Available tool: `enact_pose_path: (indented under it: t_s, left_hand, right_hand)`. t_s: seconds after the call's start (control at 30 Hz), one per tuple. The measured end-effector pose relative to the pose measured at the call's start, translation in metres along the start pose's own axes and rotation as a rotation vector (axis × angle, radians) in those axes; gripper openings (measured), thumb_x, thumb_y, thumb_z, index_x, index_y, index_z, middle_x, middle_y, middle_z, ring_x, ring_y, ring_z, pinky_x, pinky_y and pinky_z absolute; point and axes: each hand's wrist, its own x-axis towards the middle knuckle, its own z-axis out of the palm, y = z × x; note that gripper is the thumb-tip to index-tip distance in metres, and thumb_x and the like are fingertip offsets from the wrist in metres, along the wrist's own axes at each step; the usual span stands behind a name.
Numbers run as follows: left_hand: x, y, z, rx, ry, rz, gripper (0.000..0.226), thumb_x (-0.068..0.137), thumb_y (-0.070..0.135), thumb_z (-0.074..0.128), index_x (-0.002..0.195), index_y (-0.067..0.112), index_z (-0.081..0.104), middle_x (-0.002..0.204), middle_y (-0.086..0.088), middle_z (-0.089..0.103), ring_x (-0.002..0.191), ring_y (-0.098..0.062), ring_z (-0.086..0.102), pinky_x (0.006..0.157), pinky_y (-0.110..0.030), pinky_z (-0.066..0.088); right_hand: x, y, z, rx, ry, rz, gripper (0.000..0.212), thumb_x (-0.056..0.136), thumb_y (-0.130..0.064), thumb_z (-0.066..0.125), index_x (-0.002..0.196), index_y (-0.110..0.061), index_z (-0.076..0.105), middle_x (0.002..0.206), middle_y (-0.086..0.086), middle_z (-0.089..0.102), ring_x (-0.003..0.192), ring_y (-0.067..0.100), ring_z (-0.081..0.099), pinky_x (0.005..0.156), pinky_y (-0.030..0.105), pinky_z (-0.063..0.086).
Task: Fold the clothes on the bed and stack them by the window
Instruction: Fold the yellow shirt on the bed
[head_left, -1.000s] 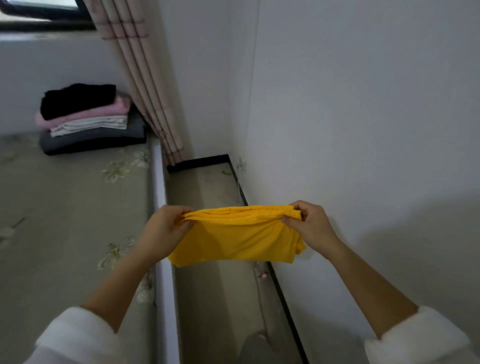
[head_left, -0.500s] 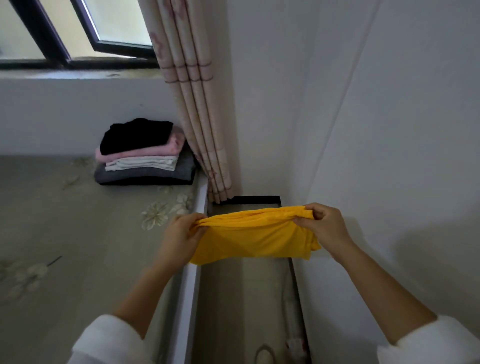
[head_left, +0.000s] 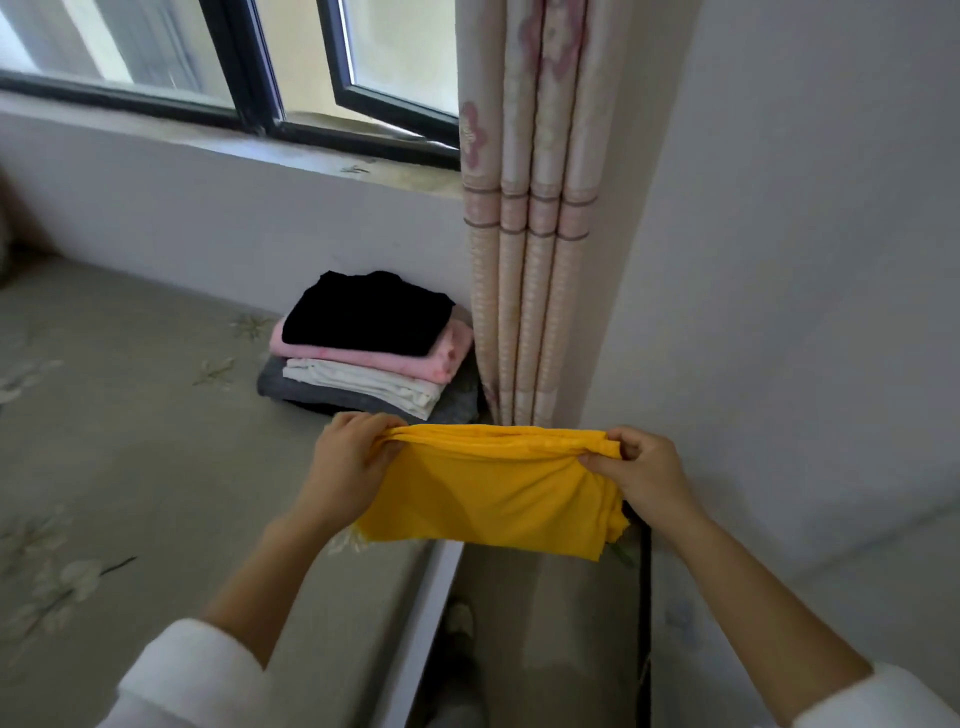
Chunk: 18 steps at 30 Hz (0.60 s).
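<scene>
The folded yellow cotton garment (head_left: 493, 493) is light and limp; left hand (head_left: 348, 467) and right hand (head_left: 644, 478) pinch its top corners, sagging below, stack of folded clothes (head_left: 374, 348) at eleven o'clock.

one left hand (head_left: 347, 463), one right hand (head_left: 649, 480), one yellow garment (head_left: 493, 493), four stacked folded garments (head_left: 370, 353), one curtain (head_left: 525, 234), one window (head_left: 254, 78)

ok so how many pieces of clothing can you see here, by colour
black folded garment: 1
pink folded garment: 1
white folded garment: 1
dark grey folded garment: 1
yellow folded garment, held by left hand and right hand: 1
total: 5
</scene>
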Motion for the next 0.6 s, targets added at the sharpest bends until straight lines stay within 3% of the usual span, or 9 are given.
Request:
enact_pose_path:
  t_s: [0.1, 0.2, 0.37, 0.5, 0.6]
  left_hand:
    - [0.054, -0.040, -0.012, 0.010, 0.002, -0.006, 0.034, 0.085, 0.033, 0.049, 0.105, 0.014, 0.069, 0.100, -0.002, 0.068, 0.095, -0.028, 0.058, 0.082, -0.045, 0.046]
    - [0.110, -0.080, -0.025, 0.025, -0.008, 0.014, 0.037, 0.088, 0.036, 0.045, 0.105, 0.013, 0.068, 0.098, -0.001, 0.067, 0.092, -0.029, 0.060, 0.080, -0.050, 0.045]
    - [0.193, -0.136, -0.046, 0.063, 0.062, -0.003, 0.028, 0.090, 0.021, 0.046, 0.105, 0.010, 0.067, 0.099, -0.004, 0.065, 0.090, -0.031, 0.057, 0.081, -0.040, 0.035]
    - [0.245, -0.171, -0.072, 0.040, 0.136, -0.027, 0.024, 0.089, 0.016, 0.045, 0.099, 0.006, 0.064, 0.088, 0.001, 0.055, 0.083, -0.026, 0.051, 0.086, -0.047, 0.036]
    - [0.288, -0.194, -0.091, 0.088, 0.172, -0.011, 0.022, 0.086, 0.013, 0.045, 0.094, 0.003, 0.063, 0.084, -0.003, 0.054, 0.081, -0.029, 0.051, 0.079, -0.041, 0.035]
  right_hand:
    - [0.068, -0.010, 0.032, 0.005, -0.047, 0.024, 0.019, 0.078, -0.005, 0.075, 0.073, -0.023, 0.070, 0.066, -0.011, 0.070, 0.062, -0.002, 0.063, 0.054, 0.011, 0.045]
    - [0.132, -0.023, 0.066, 0.037, -0.089, 0.087, 0.014, 0.078, -0.007, 0.075, 0.081, -0.021, 0.072, 0.075, -0.008, 0.073, 0.069, 0.002, 0.067, 0.057, 0.013, 0.048]
    - [0.226, -0.051, 0.117, 0.066, -0.193, 0.112, 0.010, 0.082, -0.009, 0.071, 0.088, -0.018, 0.073, 0.083, -0.004, 0.074, 0.076, 0.007, 0.068, 0.060, 0.015, 0.051]
    - [0.279, -0.076, 0.156, 0.098, -0.293, 0.119, 0.018, 0.081, -0.006, 0.072, 0.077, -0.024, 0.073, 0.080, -0.003, 0.074, 0.074, 0.008, 0.068, 0.060, 0.018, 0.052]
    - [0.315, -0.093, 0.180, 0.161, -0.314, 0.130, 0.013, 0.081, -0.007, 0.071, 0.082, -0.019, 0.073, 0.081, -0.001, 0.074, 0.073, 0.010, 0.069, 0.057, 0.019, 0.052]
